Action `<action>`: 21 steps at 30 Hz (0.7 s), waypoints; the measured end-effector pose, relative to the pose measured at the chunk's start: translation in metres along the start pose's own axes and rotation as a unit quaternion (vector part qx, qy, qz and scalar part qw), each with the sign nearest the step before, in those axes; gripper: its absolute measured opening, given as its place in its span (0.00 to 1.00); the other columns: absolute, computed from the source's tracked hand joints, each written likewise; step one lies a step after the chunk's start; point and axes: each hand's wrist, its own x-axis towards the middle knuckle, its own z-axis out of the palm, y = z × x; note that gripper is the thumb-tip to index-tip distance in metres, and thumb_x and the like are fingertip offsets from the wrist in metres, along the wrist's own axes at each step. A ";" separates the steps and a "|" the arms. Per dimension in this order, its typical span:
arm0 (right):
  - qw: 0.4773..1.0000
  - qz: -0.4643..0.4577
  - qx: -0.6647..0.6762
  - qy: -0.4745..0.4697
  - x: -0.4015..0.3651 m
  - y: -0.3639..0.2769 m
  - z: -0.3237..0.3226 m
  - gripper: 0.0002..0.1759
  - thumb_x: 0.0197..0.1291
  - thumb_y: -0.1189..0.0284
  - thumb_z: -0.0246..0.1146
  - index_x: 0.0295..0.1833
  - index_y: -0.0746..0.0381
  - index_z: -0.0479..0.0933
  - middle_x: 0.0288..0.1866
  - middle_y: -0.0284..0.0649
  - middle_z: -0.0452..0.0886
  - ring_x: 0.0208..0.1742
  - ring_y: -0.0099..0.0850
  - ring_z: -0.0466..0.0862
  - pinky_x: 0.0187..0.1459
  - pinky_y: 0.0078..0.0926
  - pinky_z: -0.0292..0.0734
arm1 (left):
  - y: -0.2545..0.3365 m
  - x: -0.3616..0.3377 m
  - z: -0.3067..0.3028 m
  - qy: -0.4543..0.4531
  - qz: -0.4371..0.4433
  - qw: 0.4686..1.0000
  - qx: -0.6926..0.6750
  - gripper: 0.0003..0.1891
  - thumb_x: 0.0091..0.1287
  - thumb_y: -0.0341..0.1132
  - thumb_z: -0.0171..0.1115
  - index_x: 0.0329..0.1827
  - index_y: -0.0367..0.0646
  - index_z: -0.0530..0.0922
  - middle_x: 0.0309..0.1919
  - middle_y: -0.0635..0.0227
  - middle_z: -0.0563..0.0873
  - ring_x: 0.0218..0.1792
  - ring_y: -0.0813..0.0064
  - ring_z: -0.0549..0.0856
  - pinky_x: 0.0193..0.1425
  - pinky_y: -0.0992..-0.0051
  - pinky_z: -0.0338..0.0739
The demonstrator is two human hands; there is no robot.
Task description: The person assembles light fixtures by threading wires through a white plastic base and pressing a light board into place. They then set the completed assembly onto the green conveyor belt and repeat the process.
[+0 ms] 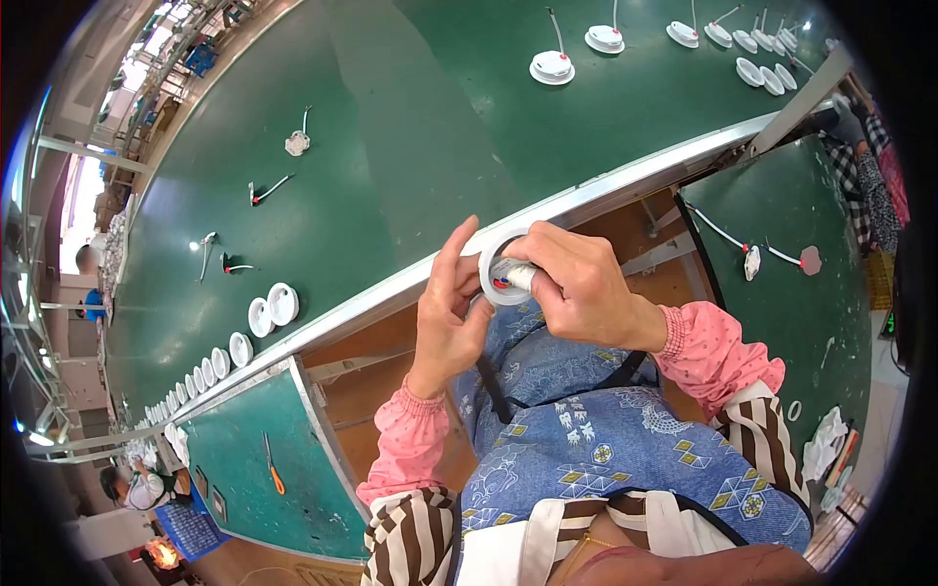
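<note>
In the head view, my left hand point(445, 317) grips the side of a white round lamp housing point(491, 256) between thumb and fingers, with its index finger stretched upward. My right hand point(591, 288) is closed at the housing's other side. Its thumb and fingers pinch a small whitish piece point(518, 276) inside the ring. Red and blue bits show beside that piece; its exact kind is hidden by the fingers. Both hands are over my lap, at the edge of the green table point(420, 146).
A row of white round housings point(240, 350) lines the table edge at left. Small wired parts point(297, 143) lie beyond. White lamps with leads point(553, 67) stand at far right. Orange-handled scissors point(277, 479) rest at lower left; wired parts point(751, 263) lie on the right side table.
</note>
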 end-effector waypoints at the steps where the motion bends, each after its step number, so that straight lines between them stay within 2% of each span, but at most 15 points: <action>1: 1.000 0.004 0.009 0.004 0.000 -0.001 -0.001 0.16 0.49 0.87 0.61 0.46 0.65 0.77 0.39 0.47 0.81 0.35 0.51 0.84 0.35 0.44 0.78 | 0.000 -0.001 -0.001 0.009 -0.005 1.000 0.015 0.40 0.62 0.12 0.60 0.81 0.35 0.62 0.59 0.53 0.85 0.59 0.66 0.87 0.66 0.71 0.81; 4: 0.999 0.032 0.040 -0.006 -0.001 -0.001 -0.006 0.15 0.50 0.87 0.61 0.45 0.65 0.77 0.39 0.48 0.81 0.35 0.50 0.84 0.35 0.42 0.78 | -0.016 -0.004 -0.002 0.023 0.019 0.996 0.080 0.26 0.66 0.14 0.60 0.70 0.34 0.76 0.47 0.58 0.91 0.48 0.71 0.90 0.55 0.75 0.84; 7: 0.993 0.085 0.078 -0.027 -0.004 0.001 -0.012 0.15 0.51 0.86 0.61 0.47 0.66 0.79 0.36 0.47 0.82 0.33 0.46 0.84 0.36 0.38 0.79 | -0.015 -0.005 -0.008 -0.046 -0.039 0.989 0.137 0.12 0.70 0.20 0.61 0.53 0.34 0.85 0.37 0.63 0.92 0.37 0.75 0.90 0.42 0.78 0.83; 8: 0.989 0.107 0.092 -0.035 -0.006 0.002 -0.015 0.16 0.52 0.86 0.61 0.47 0.66 0.79 0.35 0.46 0.82 0.32 0.44 0.84 0.36 0.36 0.79 | -0.014 -0.004 -0.006 -0.048 -0.017 0.990 0.133 0.09 0.72 0.23 0.62 0.51 0.35 0.86 0.35 0.65 0.91 0.35 0.78 0.88 0.40 0.78 0.81; 10: 0.965 0.190 0.158 -0.085 -0.009 0.003 -0.025 0.22 0.50 0.84 0.64 0.54 0.65 0.80 0.41 0.46 0.82 0.39 0.44 0.85 0.44 0.36 0.80 | -0.011 -0.007 -0.001 -0.047 0.026 0.991 0.122 0.06 0.75 0.28 0.64 0.47 0.36 0.87 0.32 0.68 0.91 0.31 0.84 0.85 0.36 0.80 0.78; 11: 0.947 0.233 0.191 -0.113 -0.010 0.001 -0.031 0.25 0.50 0.83 0.65 0.57 0.64 0.81 0.44 0.46 0.83 0.43 0.43 0.85 0.48 0.36 0.81 | -0.015 -0.010 0.001 -0.045 0.026 0.993 0.103 0.06 0.75 0.28 0.64 0.47 0.37 0.87 0.31 0.70 0.90 0.30 0.83 0.84 0.35 0.79 0.78; 14: 0.991 0.066 0.045 -0.109 -0.004 -0.006 -0.044 0.36 0.46 0.79 0.70 0.67 0.61 0.78 0.58 0.48 0.79 0.58 0.47 0.81 0.62 0.39 0.76 | -0.008 -0.023 0.001 -0.076 -0.030 0.992 0.098 0.06 0.74 0.27 0.64 0.47 0.36 0.86 0.29 0.70 0.88 0.30 0.82 0.84 0.35 0.78 0.78; 15: 0.985 0.044 0.055 -0.155 -0.006 -0.006 -0.045 0.43 0.43 0.76 0.74 0.72 0.59 0.76 0.67 0.49 0.73 0.67 0.50 0.74 0.70 0.42 0.70 | -0.001 -0.025 0.005 -0.088 -0.047 0.991 0.084 0.06 0.72 0.25 0.63 0.47 0.35 0.86 0.29 0.67 0.88 0.30 0.80 0.85 0.37 0.77 0.78; 16: 0.984 0.013 0.024 -0.178 -0.006 -0.010 -0.040 0.41 0.43 0.75 0.76 0.69 0.61 0.77 0.66 0.50 0.73 0.65 0.49 0.77 0.65 0.41 0.74 | 0.003 -0.028 0.009 -0.089 -0.050 0.991 0.089 0.06 0.72 0.24 0.62 0.46 0.35 0.86 0.28 0.67 0.88 0.30 0.79 0.85 0.37 0.76 0.79; 18: 0.975 0.028 0.068 -0.208 -0.011 -0.014 -0.027 0.36 0.42 0.77 0.77 0.63 0.62 0.79 0.62 0.48 0.76 0.62 0.47 0.80 0.62 0.40 0.76 | 0.008 -0.032 0.015 -0.100 -0.054 0.989 0.100 0.07 0.71 0.22 0.61 0.46 0.35 0.86 0.28 0.66 0.87 0.31 0.79 0.85 0.37 0.76 0.79; 19: 0.973 0.040 0.079 -0.213 -0.013 -0.010 -0.024 0.34 0.42 0.77 0.77 0.61 0.62 0.79 0.61 0.47 0.77 0.60 0.46 0.81 0.61 0.39 0.77 | 0.009 -0.031 0.014 -0.102 -0.024 0.987 0.124 0.07 0.70 0.21 0.60 0.45 0.35 0.86 0.28 0.65 0.87 0.31 0.79 0.85 0.37 0.74 0.79; 21: 0.967 0.061 0.102 -0.226 -0.017 -0.001 -0.019 0.30 0.42 0.78 0.76 0.56 0.63 0.80 0.57 0.45 0.80 0.57 0.43 0.82 0.59 0.38 0.78 | 0.010 -0.036 0.009 -0.100 -0.049 0.989 0.099 0.08 0.71 0.20 0.59 0.45 0.34 0.86 0.28 0.65 0.87 0.32 0.80 0.85 0.38 0.75 0.80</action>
